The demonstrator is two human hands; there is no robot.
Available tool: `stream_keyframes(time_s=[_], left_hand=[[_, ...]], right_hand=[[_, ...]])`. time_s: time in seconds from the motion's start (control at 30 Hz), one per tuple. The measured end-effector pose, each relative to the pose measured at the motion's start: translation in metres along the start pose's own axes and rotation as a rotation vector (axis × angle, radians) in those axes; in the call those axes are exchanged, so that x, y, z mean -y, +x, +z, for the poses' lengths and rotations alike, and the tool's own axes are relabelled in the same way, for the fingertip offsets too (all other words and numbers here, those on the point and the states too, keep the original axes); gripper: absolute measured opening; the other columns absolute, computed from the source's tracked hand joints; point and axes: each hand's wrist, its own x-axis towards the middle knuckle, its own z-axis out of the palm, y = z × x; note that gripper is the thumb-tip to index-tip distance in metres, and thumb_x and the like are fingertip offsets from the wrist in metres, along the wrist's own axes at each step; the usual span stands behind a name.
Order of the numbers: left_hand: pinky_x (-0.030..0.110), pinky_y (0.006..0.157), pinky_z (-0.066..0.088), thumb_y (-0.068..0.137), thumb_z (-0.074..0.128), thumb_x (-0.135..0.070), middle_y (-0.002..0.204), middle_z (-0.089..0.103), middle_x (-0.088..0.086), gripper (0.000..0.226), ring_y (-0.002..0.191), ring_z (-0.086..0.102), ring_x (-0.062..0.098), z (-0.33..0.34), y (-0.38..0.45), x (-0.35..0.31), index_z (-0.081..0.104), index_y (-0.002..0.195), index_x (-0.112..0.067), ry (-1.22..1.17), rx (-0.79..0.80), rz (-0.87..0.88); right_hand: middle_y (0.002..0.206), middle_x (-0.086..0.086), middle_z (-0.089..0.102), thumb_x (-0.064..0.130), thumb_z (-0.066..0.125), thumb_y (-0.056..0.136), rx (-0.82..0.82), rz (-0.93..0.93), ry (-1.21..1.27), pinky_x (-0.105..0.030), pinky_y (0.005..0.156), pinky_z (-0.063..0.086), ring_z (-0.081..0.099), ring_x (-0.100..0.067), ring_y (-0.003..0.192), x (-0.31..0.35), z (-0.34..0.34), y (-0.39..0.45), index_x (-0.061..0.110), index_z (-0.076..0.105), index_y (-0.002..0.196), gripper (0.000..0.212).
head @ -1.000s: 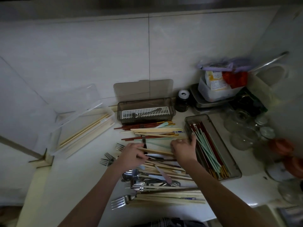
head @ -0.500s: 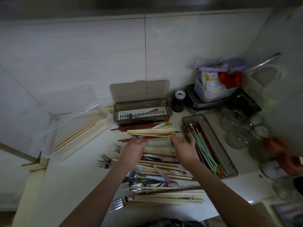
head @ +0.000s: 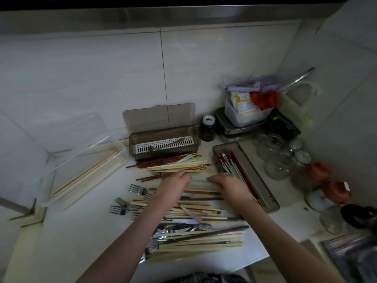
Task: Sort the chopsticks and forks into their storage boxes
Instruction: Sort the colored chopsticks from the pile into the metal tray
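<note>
Both hands reach forward palms down over the chopstick pile [head: 183,167] on the worktop [head: 81,231], left hand [head: 173,185] and right hand [head: 228,185] fingertips on a pale green chopstick [head: 199,179]. It lies left-to-right; can't tell if they're gripping.

The forks [head: 137,189] are shiny metal. The pale chopsticks [head: 181,166] look like matt wood. The left storage box [head: 81,160] is clear plastic, and the jars [head: 279,160] are glass.

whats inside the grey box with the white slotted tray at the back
Inside the grey box a white slotted tray carries one metal utensil, apparently a spoon, lying at a slant. Anything beneath the tray is hidden.
</note>
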Motion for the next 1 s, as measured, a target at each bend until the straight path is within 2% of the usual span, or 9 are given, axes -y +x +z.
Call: stream_keyframes(time_s=[0.13, 0.2, 0.33, 0.43, 0.5, 0.7, 0.8, 0.9, 1.0], left_hand=[[0.034, 0.089, 0.048, 0.081, 0.049, 0.007, 0.131, 0.051, 0.005, 0.061, 0.113, 0.053, 0.024, -0.007, -0.007, 0.018, 0.042, 0.137, -0.019, 0.019, -0.037, -0.146], [0.033, 0.094, 0.045, 0.079, 0.053, 0.006, 0.13, 0.052, 0.003, 0.06, 0.115, 0.051, 0.022, -0.01, -0.012, 0.035, 0.047, 0.133, -0.019, 0.104, 0.029, -0.151], [0.032, 0.096, 0.042, 0.079, 0.059, -0.003, 0.126, 0.05, 0.0, 0.047, 0.115, 0.047, 0.019, -0.006, -0.016, 0.059, 0.053, 0.122, -0.023, 0.224, 0.236, -0.089], [0.032, 0.091, 0.046, 0.082, 0.059, -0.008, 0.123, 0.046, 0.001, 0.041, 0.109, 0.049, 0.02, -0.003, -0.012, 0.06, 0.051, 0.119, -0.025, 0.207, 0.254, -0.128], [0.032, 0.092, 0.044, 0.085, 0.056, -0.008, 0.122, 0.046, 0.002, 0.038, 0.111, 0.049, 0.024, -0.004, -0.008, 0.059, 0.05, 0.119, -0.024, 0.241, 0.278, -0.12], [0.036, 0.095, 0.033, 0.084, 0.052, -0.007, 0.131, 0.042, 0.003, 0.034, 0.118, 0.036, 0.024, -0.014, 0.009, 0.061, 0.052, 0.114, -0.022, 0.489, 0.333, 0.018], [0.037, 0.097, 0.031, 0.085, 0.054, -0.008, 0.134, 0.039, 0.0, 0.039, 0.121, 0.032, 0.023, -0.02, 0.015, 0.062, 0.049, 0.121, -0.023, 0.587, 0.376, 0.092], [0.034, 0.101, 0.027, 0.083, 0.057, -0.008, 0.136, 0.044, -0.004, 0.048, 0.125, 0.037, 0.019, -0.017, 0.015, 0.066, 0.046, 0.126, -0.024, 0.576, 0.358, 0.119], [0.028, 0.099, 0.028, 0.082, 0.058, -0.008, 0.126, 0.054, -0.003, 0.044, 0.117, 0.047, 0.018, -0.014, 0.013, 0.062, 0.047, 0.121, -0.025, 0.511, 0.322, 0.101]], right_hand=[[0.115, -0.005, 0.063, 0.002, 0.051, 0.09, -0.3, 0.121, 0.057, -0.036, 0.084, 0.051, 0.059, -0.022, 0.101, -0.031, -0.003, -0.012, 0.021, 0.064, 0.118, 0.035], [0.111, -0.01, 0.062, -0.008, 0.048, 0.087, -0.377, 0.25, 0.11, -0.037, 0.077, 0.053, 0.059, -0.024, 0.095, -0.049, -0.008, -0.017, 0.018, 0.063, 0.119, 0.043], [0.119, -0.009, 0.057, -0.006, 0.046, 0.088, -0.244, 0.379, 0.097, -0.035, 0.083, 0.051, 0.055, -0.023, 0.101, -0.071, 0.001, -0.025, 0.021, 0.058, 0.124, 0.046], [0.134, -0.007, 0.048, 0.007, 0.047, 0.09, -0.072, 0.404, 0.026, -0.042, 0.098, 0.045, 0.046, -0.025, 0.119, -0.07, 0.017, -0.029, 0.023, 0.046, 0.135, 0.047], [0.137, -0.009, 0.044, 0.013, 0.043, 0.094, -0.015, 0.428, 0.074, -0.045, 0.099, 0.045, 0.044, -0.026, 0.122, -0.068, 0.023, -0.029, 0.021, 0.04, 0.138, 0.046], [0.135, -0.009, 0.046, 0.016, 0.041, 0.095, -0.043, 0.44, 0.125, -0.046, 0.098, 0.046, 0.046, -0.025, 0.119, -0.069, 0.025, -0.028, 0.019, 0.043, 0.135, 0.04], [0.134, -0.009, 0.047, 0.016, 0.04, 0.095, -0.056, 0.437, 0.112, -0.046, 0.098, 0.046, 0.047, -0.025, 0.118, -0.068, 0.025, -0.028, 0.018, 0.043, 0.135, 0.04], [0.132, -0.01, 0.048, 0.014, 0.041, 0.095, -0.056, 0.437, 0.095, -0.046, 0.096, 0.046, 0.047, -0.027, 0.117, -0.068, 0.025, -0.027, 0.018, 0.043, 0.135, 0.04], [0.13, -0.012, 0.049, 0.012, 0.042, 0.094, -0.068, 0.43, 0.082, -0.046, 0.095, 0.046, 0.048, -0.028, 0.115, -0.067, 0.025, -0.028, 0.017, 0.044, 0.133, 0.04]])
